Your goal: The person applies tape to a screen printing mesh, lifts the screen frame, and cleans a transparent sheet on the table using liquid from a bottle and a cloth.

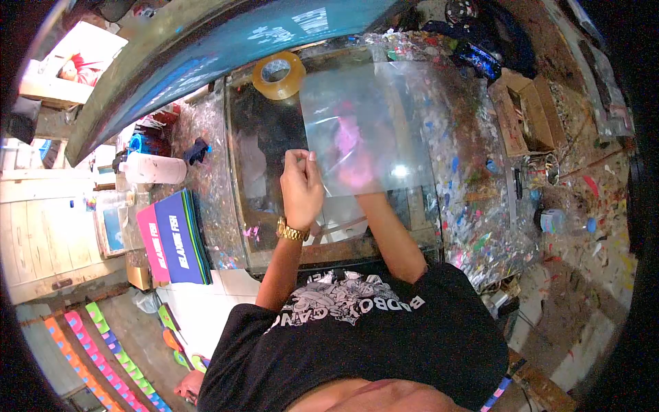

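Observation:
A translucent, cloudy sheet stands over the glass-topped work surface. My left hand, with a gold watch at the wrist, pinches the sheet's left edge between thumb and fingers. Behind the sheet is my right hand, blurred through the material, with a pink patch showing just above it; its fingers cannot be made out. A roll of clear yellowish tape lies near the sheet's upper left corner.
A large blue screen frame slants across the top. Printed pink and blue pieces and a whitish jug are on the left. An open cardboard box and a plastic bottle are on the right.

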